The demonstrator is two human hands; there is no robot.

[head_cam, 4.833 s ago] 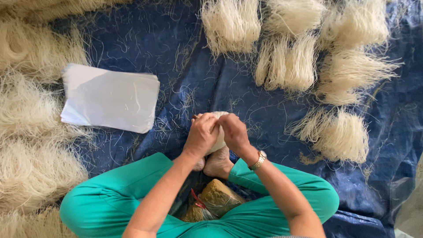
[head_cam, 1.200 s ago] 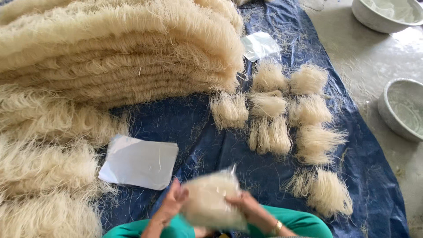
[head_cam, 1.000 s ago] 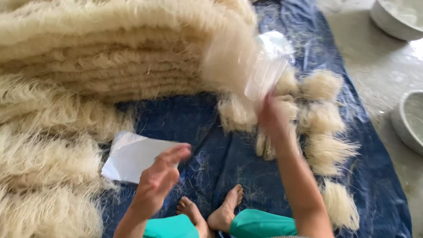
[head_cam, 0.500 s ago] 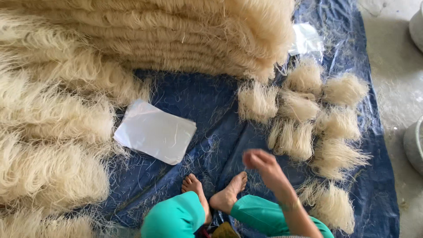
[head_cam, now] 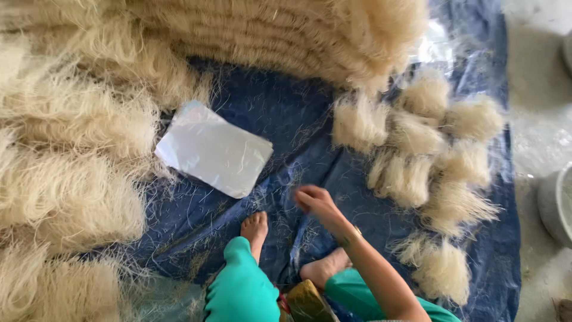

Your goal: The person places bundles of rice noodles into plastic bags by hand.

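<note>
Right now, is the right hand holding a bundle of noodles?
No, the right hand hangs empty above the blue tarp, apart from the noodle bundles.

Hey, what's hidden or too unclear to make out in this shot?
- Left hand: not in the head view at all.
- Right hand: motion-blurred, so whether it is open or shut is unclear.
- Grey basin: cut off by the right edge.
- Clear bag: partly hidden behind the big noodle stack.
</note>
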